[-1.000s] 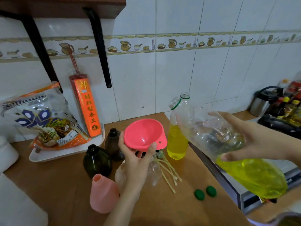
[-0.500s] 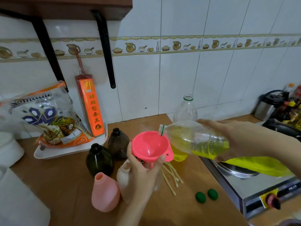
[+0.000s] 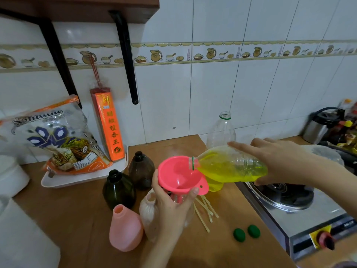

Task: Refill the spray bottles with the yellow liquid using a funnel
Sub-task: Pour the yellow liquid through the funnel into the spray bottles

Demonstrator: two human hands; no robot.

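Note:
My left hand grips the neck of a clear spray bottle, thumb and fingers steadying the pink funnel seated in it. My right hand holds a clear plastic bottle of yellow liquid tipped on its side, its green-ringed mouth over the funnel's rim. Open-necked spray bottles stand close by on the wooden counter: two dark ones, a pink one and a pale translucent one. A second clear bottle with yellow liquid stands behind.
Pale dip tubes and two green caps lie on the counter. A white tray holds a rice bag and orange incense box. A gas stove sits right, a kettle behind it.
My right hand has lowered and tipped the yellow-liquid bottle further, bringing its mouth over the funnel. The liquid has run toward the neck. My left hand and the funnel stayed put.

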